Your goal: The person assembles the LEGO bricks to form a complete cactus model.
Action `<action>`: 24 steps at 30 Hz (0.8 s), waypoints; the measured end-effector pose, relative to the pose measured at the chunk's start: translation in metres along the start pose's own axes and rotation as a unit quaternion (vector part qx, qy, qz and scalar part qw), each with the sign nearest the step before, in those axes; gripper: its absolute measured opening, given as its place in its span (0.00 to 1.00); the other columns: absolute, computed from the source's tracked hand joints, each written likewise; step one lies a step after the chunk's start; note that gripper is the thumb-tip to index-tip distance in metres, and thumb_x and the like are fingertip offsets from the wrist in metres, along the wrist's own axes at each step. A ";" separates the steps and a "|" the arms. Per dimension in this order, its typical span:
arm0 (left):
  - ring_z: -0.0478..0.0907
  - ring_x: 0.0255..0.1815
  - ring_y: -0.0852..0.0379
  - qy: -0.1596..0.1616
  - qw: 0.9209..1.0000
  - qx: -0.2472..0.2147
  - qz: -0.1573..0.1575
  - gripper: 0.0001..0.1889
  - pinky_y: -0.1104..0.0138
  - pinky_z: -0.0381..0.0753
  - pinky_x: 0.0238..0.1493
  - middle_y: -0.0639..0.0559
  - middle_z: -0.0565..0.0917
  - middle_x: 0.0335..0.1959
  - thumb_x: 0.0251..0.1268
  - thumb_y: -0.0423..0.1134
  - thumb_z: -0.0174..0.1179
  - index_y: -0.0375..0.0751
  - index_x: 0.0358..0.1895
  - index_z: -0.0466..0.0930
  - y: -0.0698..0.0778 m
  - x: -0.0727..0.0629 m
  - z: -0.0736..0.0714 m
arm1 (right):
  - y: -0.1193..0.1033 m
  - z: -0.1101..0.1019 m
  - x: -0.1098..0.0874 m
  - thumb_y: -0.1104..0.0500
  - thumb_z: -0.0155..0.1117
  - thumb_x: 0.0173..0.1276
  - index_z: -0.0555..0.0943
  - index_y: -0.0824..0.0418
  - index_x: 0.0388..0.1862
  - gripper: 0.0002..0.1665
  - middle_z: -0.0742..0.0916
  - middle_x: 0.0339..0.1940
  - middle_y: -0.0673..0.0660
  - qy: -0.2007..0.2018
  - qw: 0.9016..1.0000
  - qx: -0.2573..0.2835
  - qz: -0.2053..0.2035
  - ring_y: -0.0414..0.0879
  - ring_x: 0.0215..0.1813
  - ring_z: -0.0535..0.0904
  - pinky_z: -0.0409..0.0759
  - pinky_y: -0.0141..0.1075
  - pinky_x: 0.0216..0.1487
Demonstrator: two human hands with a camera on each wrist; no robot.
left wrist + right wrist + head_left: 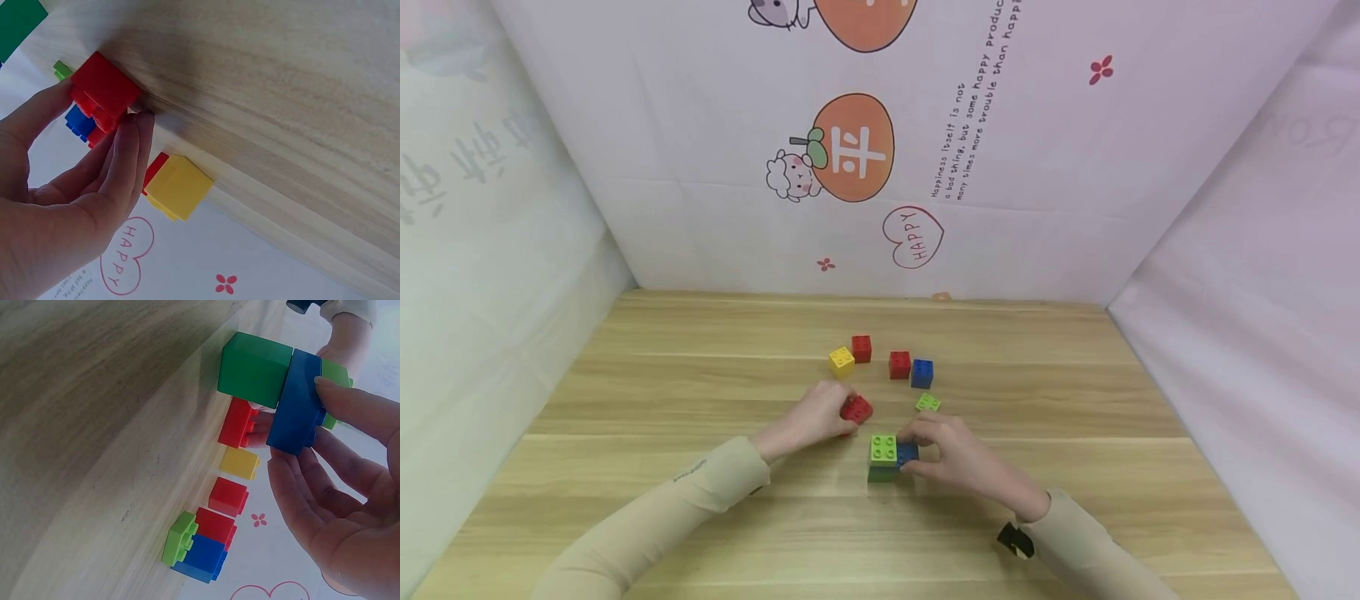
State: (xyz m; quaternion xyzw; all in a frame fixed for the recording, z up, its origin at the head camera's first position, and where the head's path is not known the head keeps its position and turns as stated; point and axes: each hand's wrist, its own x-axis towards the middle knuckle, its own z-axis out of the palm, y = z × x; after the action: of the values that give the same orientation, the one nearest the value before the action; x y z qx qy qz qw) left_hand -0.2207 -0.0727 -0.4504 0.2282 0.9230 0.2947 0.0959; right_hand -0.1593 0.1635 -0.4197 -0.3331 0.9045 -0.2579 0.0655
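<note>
My left hand (820, 412) pinches a red toy brick (106, 87) between thumb and fingers, low over the wooden table, left of a small stack. The stack has a dark green brick (256, 369) at the bottom, a longer blue brick (299, 403) across it and a light green brick (883, 448) on top. The blue brick sticks out past the green one on the right. My right hand (951, 454) holds that blue brick, with the thumb on one side and fingers on the other.
Behind the hands, a yellow brick (842, 362) stands beside a red brick (861, 348). Further right are another red brick (899, 364), a blue brick (922, 373) and a flat light green brick (928, 403). White printed cloth (1037, 233) walls the wooden table (700, 350) at the back and sides.
</note>
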 end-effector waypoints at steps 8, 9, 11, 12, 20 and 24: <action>0.75 0.32 0.58 0.006 1.000 0.006 0.002 0.14 0.69 0.78 0.33 0.46 0.84 0.34 0.55 0.28 0.69 0.32 0.46 0.82 -0.001 -0.005 -0.004 | 0.000 0.001 0.000 0.59 0.74 0.60 0.84 0.60 0.49 0.19 0.88 0.47 0.54 0.003 1.000 0.005 -0.005 0.44 0.48 0.85 0.87 0.36 0.51; 0.76 0.33 0.58 0.008 1.000 0.003 0.001 0.15 0.68 0.79 0.34 0.46 0.85 0.36 0.55 0.27 0.69 0.31 0.47 0.82 -0.001 -0.006 -0.005 | 0.001 0.001 0.000 0.59 0.74 0.60 0.84 0.60 0.49 0.19 0.88 0.47 0.54 0.003 1.000 0.005 -0.004 0.44 0.48 0.85 0.87 0.37 0.51; 0.78 0.36 0.57 0.011 1.000 -0.006 -0.003 0.19 0.67 0.81 0.36 0.44 0.86 0.40 0.54 0.27 0.69 0.31 0.51 0.81 0.000 -0.009 -0.008 | 0.001 0.001 0.000 0.59 0.74 0.60 0.84 0.60 0.49 0.18 0.88 0.47 0.53 0.003 1.000 0.004 -0.004 0.44 0.48 0.85 0.87 0.37 0.51; 0.79 0.37 0.56 0.013 1.000 -0.007 -0.003 0.20 0.66 0.82 0.38 0.43 0.86 0.41 0.53 0.26 0.69 0.31 0.52 0.81 0.001 -0.010 -0.010 | 0.001 0.001 0.000 0.58 0.74 0.60 0.84 0.60 0.49 0.18 0.88 0.47 0.53 0.004 1.000 0.004 -0.004 0.43 0.48 0.85 0.87 0.37 0.51; 0.81 0.44 0.52 0.028 0.999 0.021 0.027 0.22 0.61 0.84 0.45 0.43 0.87 0.46 0.51 0.29 0.70 0.33 0.53 0.82 0.012 -0.025 -0.024 | 0.001 0.002 0.000 0.59 0.75 0.59 0.84 0.60 0.49 0.18 0.89 0.46 0.54 0.008 1.000 0.003 -0.010 0.44 0.47 0.86 0.87 0.37 0.50; 0.82 0.46 0.52 0.032 0.998 0.026 0.047 0.23 0.59 0.85 0.49 0.43 0.87 0.48 0.52 0.30 0.70 0.33 0.54 0.82 0.019 -0.032 -0.031 | 0.002 0.002 0.000 0.59 0.75 0.59 0.84 0.60 0.48 0.18 0.89 0.46 0.54 0.009 1.000 0.002 -0.009 0.43 0.47 0.85 0.87 0.38 0.50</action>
State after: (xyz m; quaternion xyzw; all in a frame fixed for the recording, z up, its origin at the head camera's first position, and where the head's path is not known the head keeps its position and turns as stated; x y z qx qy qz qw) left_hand -0.1954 -0.0903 -0.4129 0.2644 0.9211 0.2821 0.0459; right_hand -0.1597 0.1637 -0.4225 -0.3390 0.9015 -0.2631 0.0554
